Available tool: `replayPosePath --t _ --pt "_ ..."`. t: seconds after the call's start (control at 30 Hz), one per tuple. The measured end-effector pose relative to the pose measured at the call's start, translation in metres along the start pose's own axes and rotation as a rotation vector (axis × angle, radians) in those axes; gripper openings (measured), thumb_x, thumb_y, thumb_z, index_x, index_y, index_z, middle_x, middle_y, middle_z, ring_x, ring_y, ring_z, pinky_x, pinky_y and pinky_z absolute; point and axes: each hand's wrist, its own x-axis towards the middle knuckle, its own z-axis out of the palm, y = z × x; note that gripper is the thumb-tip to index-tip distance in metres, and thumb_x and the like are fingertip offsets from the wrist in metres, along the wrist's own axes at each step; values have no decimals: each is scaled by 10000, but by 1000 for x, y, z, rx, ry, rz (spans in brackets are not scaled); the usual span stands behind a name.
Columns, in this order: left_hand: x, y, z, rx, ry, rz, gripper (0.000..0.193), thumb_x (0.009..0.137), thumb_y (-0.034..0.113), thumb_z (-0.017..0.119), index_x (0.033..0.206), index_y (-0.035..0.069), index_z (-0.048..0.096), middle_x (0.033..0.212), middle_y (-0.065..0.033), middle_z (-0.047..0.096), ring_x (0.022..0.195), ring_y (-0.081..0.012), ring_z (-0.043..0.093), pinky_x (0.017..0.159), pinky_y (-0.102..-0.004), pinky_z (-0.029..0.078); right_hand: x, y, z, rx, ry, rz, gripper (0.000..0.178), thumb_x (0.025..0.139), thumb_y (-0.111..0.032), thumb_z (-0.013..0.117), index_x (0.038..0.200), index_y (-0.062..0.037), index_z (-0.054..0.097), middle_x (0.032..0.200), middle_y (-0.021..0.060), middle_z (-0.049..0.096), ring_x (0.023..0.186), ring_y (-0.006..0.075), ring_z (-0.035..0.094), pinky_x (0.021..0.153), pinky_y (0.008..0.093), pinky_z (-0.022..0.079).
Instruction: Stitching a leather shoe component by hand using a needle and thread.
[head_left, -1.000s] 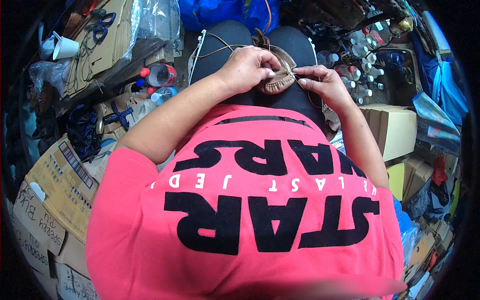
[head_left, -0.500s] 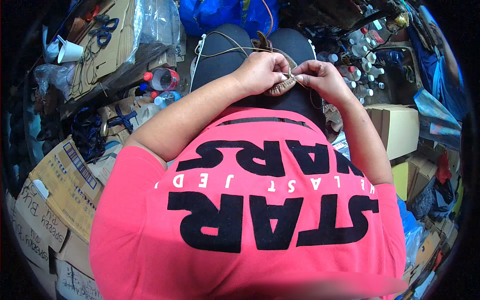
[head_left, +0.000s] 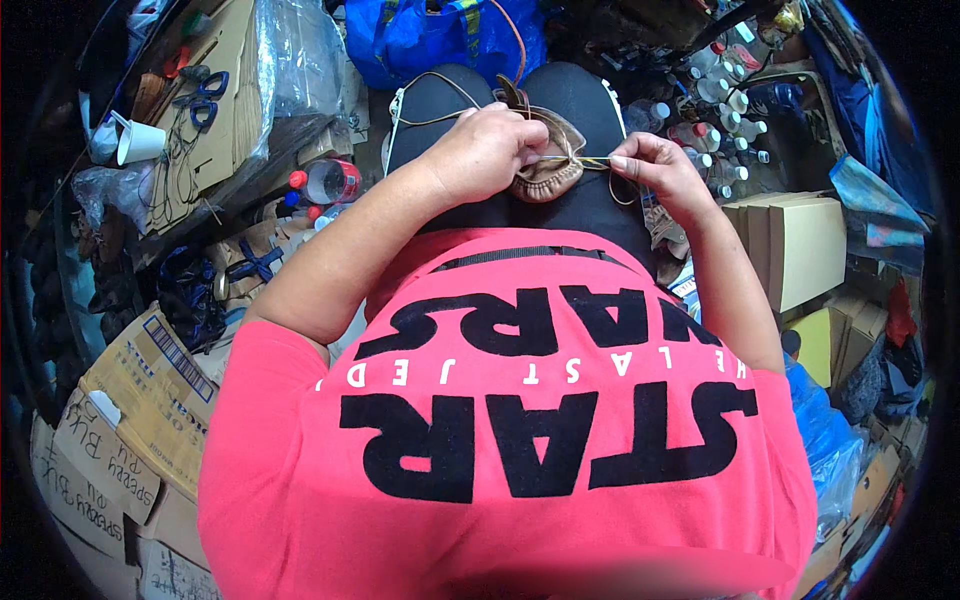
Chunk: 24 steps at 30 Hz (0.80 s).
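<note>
A brown leather moccasin [head_left: 551, 182] with a puckered seam round its toe rests on my lap between my thighs. From its seam a thin tan cord [head_left: 596, 162] runs taut out to both sides. My left hand [head_left: 490, 150] is closed on the cord at the shoe's left side, its fingertips partly hidden behind the knuckles. To the right of the shoe, my right hand [head_left: 662, 172] pinches the cord between thumb and forefinger. A slack loop of cord hangs below that hand, and another length curves over my left knee.
A blue bag [head_left: 400, 45] stands beyond my knees. Many plastic bottles [head_left: 728, 125] crowd the right, above stacked cardboard boxes [head_left: 795, 250]. On the left are scissors [head_left: 205, 100] on cardboard sheets, a white cup [head_left: 140, 142] and a red-labelled bottle [head_left: 333, 182].
My hands have drawn apart, the left going left and the right slightly right. The cord between them is now stretched tight across the shoe, and more of the shoe shows.
</note>
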Motion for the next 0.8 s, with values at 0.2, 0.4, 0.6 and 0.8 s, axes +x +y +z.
replayPosePath --t 0.2,0.4,0.6,0.8 --pt "12 11 0 -189 -147 -202 109 839 109 563 916 32 571 822 -155 625 794 -341 606 719 -405 477 -6 4 -1 -424 34 -285 148 778 -149 721 849 -40 651 887 -15 459 748 66 461 679 212 399" --pt "24 15 3 -99 -157 -143 277 879 308 551 921 40 604 833 -154 648 810 -300 636 714 -380 487 -41 -1 -13 -179 7 -92 125 797 -124 646 744 -22 597 873 5 504 796 88 501 717 232 409" --pt "40 32 0 72 -247 -305 450 744 517 657 752 67 630 720 -99 654 720 -268 646 679 -355 489 -60 -21 -22 97 -72 50 135 793 -169 606 791 -53 537 899 71 583 848 122 539 801 264 415" --pt "41 38 -1 143 -286 -259 442 665 516 696 768 91 643 740 -85 658 761 -264 644 713 -380 446 -49 -25 -19 403 -58 -106 135 886 -223 520 896 -88 516 892 58 605 918 172 554 852 319 395"
